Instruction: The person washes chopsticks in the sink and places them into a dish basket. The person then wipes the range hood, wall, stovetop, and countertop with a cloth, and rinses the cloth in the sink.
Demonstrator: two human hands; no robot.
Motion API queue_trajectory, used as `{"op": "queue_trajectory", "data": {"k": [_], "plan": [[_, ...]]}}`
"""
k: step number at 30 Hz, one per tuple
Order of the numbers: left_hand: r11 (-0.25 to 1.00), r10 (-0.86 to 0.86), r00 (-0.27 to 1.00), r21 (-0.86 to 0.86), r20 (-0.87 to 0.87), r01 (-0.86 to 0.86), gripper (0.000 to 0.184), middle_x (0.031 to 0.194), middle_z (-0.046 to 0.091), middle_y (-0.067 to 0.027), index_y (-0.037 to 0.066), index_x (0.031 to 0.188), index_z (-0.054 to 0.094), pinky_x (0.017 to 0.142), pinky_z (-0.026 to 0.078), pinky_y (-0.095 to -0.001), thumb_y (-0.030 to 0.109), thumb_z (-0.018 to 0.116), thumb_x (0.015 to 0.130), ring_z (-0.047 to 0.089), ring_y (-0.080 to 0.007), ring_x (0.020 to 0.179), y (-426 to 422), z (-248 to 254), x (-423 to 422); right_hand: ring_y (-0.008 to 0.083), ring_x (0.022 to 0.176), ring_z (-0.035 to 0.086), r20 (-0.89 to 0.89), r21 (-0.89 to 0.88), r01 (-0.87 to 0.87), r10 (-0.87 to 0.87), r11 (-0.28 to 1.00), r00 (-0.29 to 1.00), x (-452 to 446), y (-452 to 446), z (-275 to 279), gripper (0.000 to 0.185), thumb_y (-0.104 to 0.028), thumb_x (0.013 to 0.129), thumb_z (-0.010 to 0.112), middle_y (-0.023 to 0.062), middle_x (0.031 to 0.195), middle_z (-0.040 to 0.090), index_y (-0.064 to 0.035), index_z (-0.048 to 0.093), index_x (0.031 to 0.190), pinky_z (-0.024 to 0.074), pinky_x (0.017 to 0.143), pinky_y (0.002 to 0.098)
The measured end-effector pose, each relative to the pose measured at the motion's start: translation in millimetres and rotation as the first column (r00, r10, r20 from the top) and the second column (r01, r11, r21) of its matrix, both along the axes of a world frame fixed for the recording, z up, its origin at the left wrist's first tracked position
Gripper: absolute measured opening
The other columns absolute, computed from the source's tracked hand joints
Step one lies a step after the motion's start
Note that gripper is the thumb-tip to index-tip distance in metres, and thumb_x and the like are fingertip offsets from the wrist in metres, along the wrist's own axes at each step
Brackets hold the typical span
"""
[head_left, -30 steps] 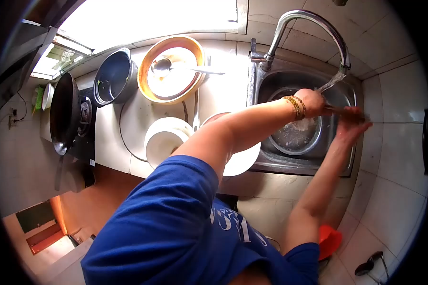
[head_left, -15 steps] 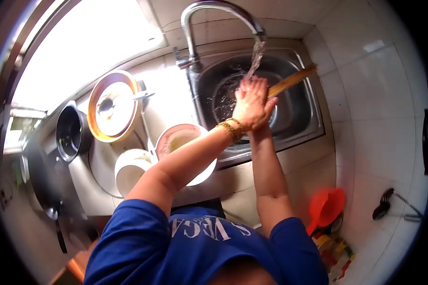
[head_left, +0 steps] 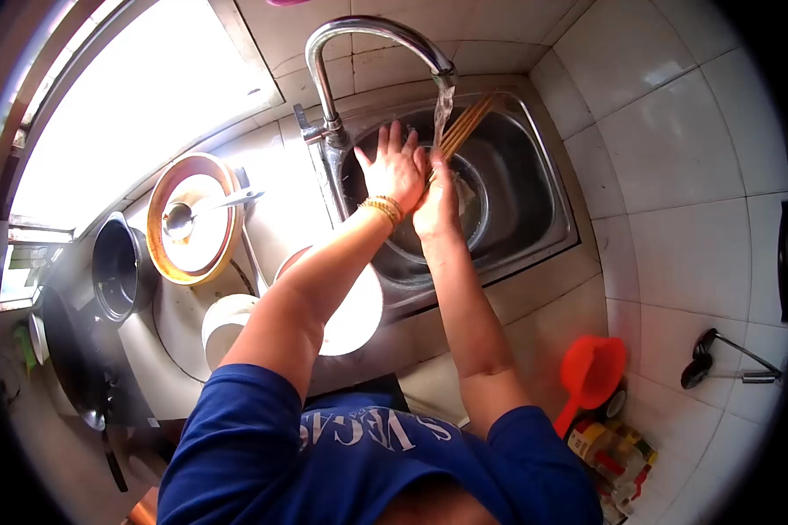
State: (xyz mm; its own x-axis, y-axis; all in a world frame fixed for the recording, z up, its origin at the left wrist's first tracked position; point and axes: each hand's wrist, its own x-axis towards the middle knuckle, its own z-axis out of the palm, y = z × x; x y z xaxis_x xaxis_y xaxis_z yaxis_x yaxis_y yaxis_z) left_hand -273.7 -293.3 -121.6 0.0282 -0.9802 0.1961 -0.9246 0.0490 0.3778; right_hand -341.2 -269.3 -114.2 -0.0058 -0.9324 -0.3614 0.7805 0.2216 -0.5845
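A bundle of wooden chopsticks (head_left: pixel 469 122) slants up to the right over the sink (head_left: pixel 541 166), its lower ends hidden by my hands. My right hand (head_left: pixel 438 206) is closed round that lower part, thumb up. Against its left side rests my left hand (head_left: pixel 396 175), fingers spread and palm toward the chopsticks; a beaded bracelet circles its wrist. From the faucet (head_left: pixel 376 26), running water (head_left: pixel 443 112) falls close to the chopsticks and fingers. Beneath my hands a round metal basin (head_left: pixel 483 226) sits in the sink, partly covered by them.
Left of the sink stand a brown-rimmed bowl (head_left: pixel 156 219) with a spoon (head_left: pixel 179 220), a dark pot (head_left: pixel 118 300) and white bowls (head_left: pixel 359 311). A wok (head_left: pixel 70 359) is farther left. A red ladle-like scoop (head_left: pixel 591 367) and bottles (head_left: pixel 608 451) are at lower right.
My hands were pressed palm to palm over the chopsticks; now the left has slid left with fingers spread. The chopsticks have fanned slightly and point more steeply upward. The view has shifted.
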Motion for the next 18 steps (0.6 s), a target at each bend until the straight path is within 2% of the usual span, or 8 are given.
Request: {"op": "queue_trajectory", "data": {"k": [1,3,6,10,11,13,15,18], "plan": [[0.999,-0.01,1.0,0.042,-0.016,0.01,0.044,0.144,0.03,-0.0089,0.015,0.131,0.044,0.1,0.021,-0.0626,0.033,0.036,0.092,0.028,-0.026,0.132,5.2,3.6,-3.0,0.0213,0.108,0.052,-0.296,0.047,0.043,-0.027,0.998,0.955,4.5,-6.1,-6.9,0.046,-0.039,0.094,0.04,0.0091,0.117,0.056,-0.0012,0.05,0.12,0.0384,0.097,0.0341],[0.977,-0.156,0.914,0.075,-0.373,0.198,0.046,0.142,0.033,-0.011,0.011,0.131,0.043,0.099,0.026,-0.0592,0.034,0.041,0.091,0.036,-0.028,0.127,7.2,-2.8,-1.8,0.0188,0.102,0.054,-0.064,0.185,0.098,-0.087,0.978,0.994,2.9,-14.1,-3.9,0.034,-0.03,0.092,0.048,0.0081,0.109,0.058,-0.0024,0.055,0.111,0.0436,0.089,0.0314],[0.995,0.077,0.714,0.006,-0.695,-0.101,0.034,0.113,0.055,-0.0202,0.001,0.111,0.055,0.09,0.041,-0.0376,0.024,0.044,0.088,0.053,-0.0328,0.105,9.2,6.8,18.2,0.0189,0.067,0.055,-0.251,0.199,-0.089,0.138,0.976,0.958,-0.2,-17.1,-1.9,0.035,-0.041,0.091,0.047,0.0052,0.077,0.056,-0.0063,0.053,0.091,0.0462,0.059,0.0333],[0.827,0.259,0.446,-0.041,-0.857,-0.561,0.017,0.087,0.056,-0.0187,-0.001,0.093,0.051,0.078,0.043,-0.0364,0.014,0.047,0.087,0.054,-0.0303,0.081,-5.8,39.3,71.9,0.0122,0.041,0.03,0.349,0.229,-0.183,0.094,0.956,0.932,14.3,-53.7,-11.1,0.047,-0.037,0.093,0.045,-0.0007,0.048,0.029,-0.0118,0.034,0.055,0.0279,0.041,0.0282],[0.772,0.285,0.436,-0.065,-0.854,-0.633,0.02,0.089,0.056,-0.0196,-0.003,0.095,0.052,0.078,0.043,-0.0366,0.015,0.048,0.086,0.055,-0.0309,0.083,-14.0,42.4,84.0,0.0126,0.042,0.035,0.315,0.052,-0.19,0.164,0.98,0.935,14.6,-53.7,-8.6,0.047,-0.029,0.091,0.05,-0.0004,0.047,0.031,-0.0113,0.033,0.051,0.0354,0.042,0.0275],[0.701,0.466,0.415,0.04,-0.781,-0.712,0.033,0.097,0.059,-0.0226,-0.005,0.105,0.053,0.081,0.045,-0.0378,0.019,0.052,0.082,0.058,-0.0339,0.089,-33.4,40.9,104.8,0.0138,0.044,0.041,0.681,0.287,-0.171,-0.075,0.943,0.729,7.8,-58.7,23.4,0.04,-0.018,0.087,0.054,0.0011,0.048,0.035,-0.0086,0.036,0.053,0.0448,0.047,0.0264],[0.66,0.665,0.444,0.195,-0.601,-0.726,0.044,0.093,0.062,-0.0262,-0.007,0.105,0.057,0.079,0.046,-0.0379,0.029,0.051,0.08,0.062,-0.0346,0.086,-66.6,14.0,128.8,0.0124,0.045,0.046,0.688,0.245,-0.107,-0.094,0.964,0.72,0.4,-50.5,45.5,0.025,-0.014,0.087,0.052,0.0015,0.05,0.041,-0.0054,0.047,0.065,0.0504,0.052,0.0286],[0.762,0.594,0.171,0.482,-0.786,-0.432,0.037,0.081,0.062,-0.0162,-0.004,0.089,0.057,0.064,0.047,-0.0351,0.032,0.051,0.083,0.061,-0.0234,0.073,-87.0,16.4,139.8,0.0091,0.049,0.043,0.926,-0.012,-0.379,0.154,0.925,0.345,-32.1,-18.0,82.4,0.027,-0.015,0.09,0.051,0.0012,0.058,0.041,-0.0046,0.045,0.065,0.0468,0.054,0.024]]}}
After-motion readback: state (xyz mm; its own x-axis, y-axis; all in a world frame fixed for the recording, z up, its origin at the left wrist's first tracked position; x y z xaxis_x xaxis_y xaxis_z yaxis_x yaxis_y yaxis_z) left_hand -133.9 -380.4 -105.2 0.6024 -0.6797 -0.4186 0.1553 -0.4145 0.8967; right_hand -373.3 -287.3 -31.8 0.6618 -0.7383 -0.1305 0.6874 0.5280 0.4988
